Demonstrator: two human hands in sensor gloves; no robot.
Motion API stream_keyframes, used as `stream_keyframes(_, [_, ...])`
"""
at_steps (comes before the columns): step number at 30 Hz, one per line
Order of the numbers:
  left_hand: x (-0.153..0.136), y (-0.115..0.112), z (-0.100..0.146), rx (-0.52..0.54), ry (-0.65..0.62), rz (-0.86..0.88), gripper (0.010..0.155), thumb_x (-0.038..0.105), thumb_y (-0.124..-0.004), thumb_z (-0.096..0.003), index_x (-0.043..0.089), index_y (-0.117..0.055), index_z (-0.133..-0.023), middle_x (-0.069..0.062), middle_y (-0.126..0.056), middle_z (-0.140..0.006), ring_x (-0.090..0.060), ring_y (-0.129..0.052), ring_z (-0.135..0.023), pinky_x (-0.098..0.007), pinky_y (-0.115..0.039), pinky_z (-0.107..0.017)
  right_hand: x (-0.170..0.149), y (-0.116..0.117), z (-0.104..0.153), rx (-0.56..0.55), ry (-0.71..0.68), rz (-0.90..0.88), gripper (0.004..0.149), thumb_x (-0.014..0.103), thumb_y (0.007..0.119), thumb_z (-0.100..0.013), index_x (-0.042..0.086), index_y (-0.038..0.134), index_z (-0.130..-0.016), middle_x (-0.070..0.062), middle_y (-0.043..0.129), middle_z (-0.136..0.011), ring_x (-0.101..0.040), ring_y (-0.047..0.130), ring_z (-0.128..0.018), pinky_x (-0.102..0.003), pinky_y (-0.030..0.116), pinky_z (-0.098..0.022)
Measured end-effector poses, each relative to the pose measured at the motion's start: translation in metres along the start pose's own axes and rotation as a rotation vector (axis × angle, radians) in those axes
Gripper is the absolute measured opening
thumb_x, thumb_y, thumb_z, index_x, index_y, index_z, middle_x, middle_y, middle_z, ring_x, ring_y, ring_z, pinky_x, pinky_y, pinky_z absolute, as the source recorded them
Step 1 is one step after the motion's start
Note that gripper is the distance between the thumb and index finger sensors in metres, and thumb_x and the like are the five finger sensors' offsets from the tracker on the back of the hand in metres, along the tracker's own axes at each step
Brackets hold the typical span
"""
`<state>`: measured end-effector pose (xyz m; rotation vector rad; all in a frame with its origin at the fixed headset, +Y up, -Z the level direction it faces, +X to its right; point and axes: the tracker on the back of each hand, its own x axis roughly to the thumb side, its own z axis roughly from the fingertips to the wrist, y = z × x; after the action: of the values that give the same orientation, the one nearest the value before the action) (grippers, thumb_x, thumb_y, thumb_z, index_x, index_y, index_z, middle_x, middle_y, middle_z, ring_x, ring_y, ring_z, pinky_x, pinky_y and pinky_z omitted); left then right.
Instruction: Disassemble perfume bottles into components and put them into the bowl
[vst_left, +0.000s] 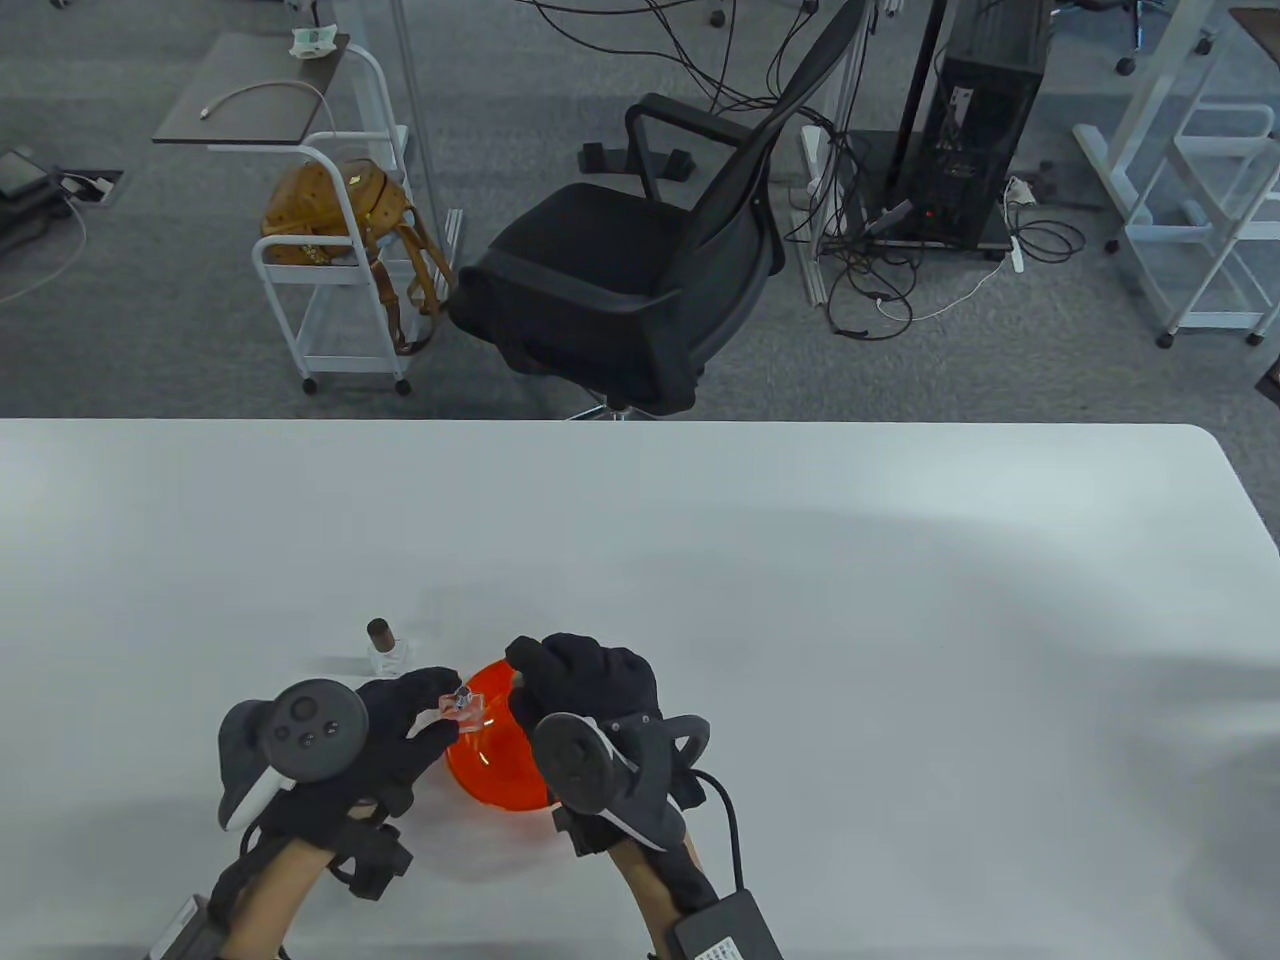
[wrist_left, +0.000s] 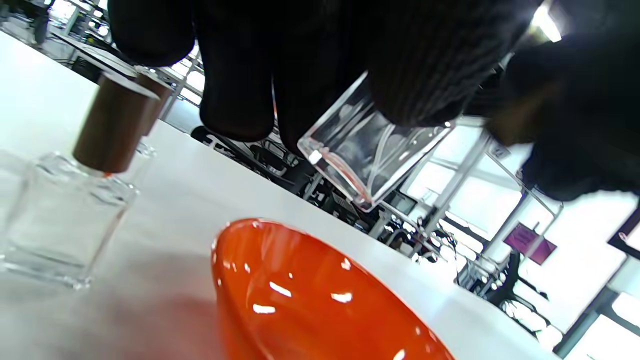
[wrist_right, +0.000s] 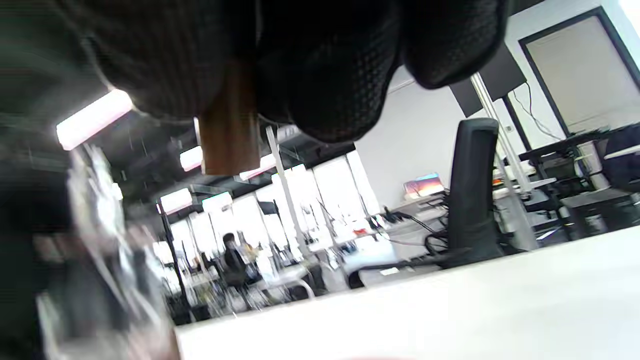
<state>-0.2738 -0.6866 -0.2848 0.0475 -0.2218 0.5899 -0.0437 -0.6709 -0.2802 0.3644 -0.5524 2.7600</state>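
My left hand (vst_left: 440, 705) pinches a clear glass perfume bottle (vst_left: 463, 702) with its cap off, tilted just above the orange bowl (vst_left: 497, 765). The left wrist view shows that bottle (wrist_left: 365, 145) between my gloved fingers, over the bowl's rim (wrist_left: 300, 295). My right hand (vst_left: 535, 672) hovers over the bowl's far side, and in the right wrist view its fingers grip a brown cap (wrist_right: 227, 135). A second bottle (vst_left: 386, 650) with a brown cap (wrist_left: 115, 125) stands upright on the table just left of the bowl.
The white table (vst_left: 800, 600) stretches wide to the right and back. Behind its far edge stand a black office chair (vst_left: 640, 270) and a white cart with a brown bag (vst_left: 340, 220).
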Motion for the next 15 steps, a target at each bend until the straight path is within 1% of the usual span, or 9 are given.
stream_keyframes(2, [-0.006,0.005,0.001,0.015,0.024,0.038,0.054,0.041,-0.086,-0.0441,0.025,-0.080,-0.095,-0.007,-0.102,-0.091,-0.034,-0.101,-0.081,-0.058,-0.071,-0.065,0.004,0.022,-0.001,0.104,-0.030,0.152,0.054,0.041,0.088,-0.034,0.033,0.076,-0.087,0.004,0.088,-0.087,-0.010,0.100,-0.061,-0.053,0.076,-0.063])
stream_keyframes(6, [-0.012,0.010,0.001,0.043,0.036,0.090,0.054,0.039,-0.085,-0.0444,0.024,-0.079,-0.096,-0.008,-0.100,-0.091,-0.033,-0.103,-0.075,-0.058,-0.073,-0.062,0.014,0.054,0.001,0.253,-0.127,0.397,0.051,0.044,0.089,-0.033,0.037,0.081,-0.083,0.008,0.093,-0.085,-0.011,0.100,-0.065,-0.054,0.073,-0.066])
stream_keyframes(8, [-0.014,0.012,0.001,0.054,0.036,0.110,0.054,0.039,-0.085,-0.0445,0.024,-0.078,-0.096,-0.009,-0.099,-0.092,-0.033,-0.105,-0.073,-0.058,-0.075,-0.061,0.018,0.063,0.001,0.292,-0.143,0.442,0.051,0.046,0.089,-0.032,0.039,0.082,-0.082,0.010,0.094,-0.084,-0.012,0.099,-0.068,-0.056,0.070,-0.068])
stream_keyframes(9, [-0.015,0.012,0.001,0.055,0.030,0.124,0.054,0.039,-0.086,-0.0442,0.023,-0.079,-0.095,-0.009,-0.100,-0.091,-0.032,-0.107,-0.071,-0.057,-0.076,-0.060,0.020,0.069,0.001,0.330,-0.153,0.471,0.051,0.046,0.088,-0.032,0.040,0.083,-0.082,0.012,0.094,-0.084,-0.012,0.097,-0.072,-0.057,0.068,-0.070])
stream_keyframes(12, [-0.014,0.011,0.000,0.055,0.015,0.126,0.054,0.040,-0.089,-0.0426,0.022,-0.081,-0.094,-0.009,-0.102,-0.087,-0.030,-0.110,-0.067,-0.057,-0.080,-0.058,0.022,0.077,0.002,0.405,-0.160,0.494,0.051,0.049,0.087,-0.031,0.041,0.083,-0.081,0.015,0.094,-0.084,-0.015,0.092,-0.079,-0.060,0.062,-0.072])
stream_keyframes(15, [-0.010,0.009,0.000,0.045,0.000,0.102,0.056,0.039,-0.092,-0.0406,0.023,-0.081,-0.093,-0.008,-0.103,-0.087,-0.028,-0.111,-0.065,-0.057,-0.081,-0.058,0.021,0.080,0.003,0.431,-0.155,0.482,0.052,0.050,0.087,-0.031,0.041,0.083,-0.082,0.015,0.094,-0.085,-0.016,0.091,-0.081,-0.061,0.061,-0.073])
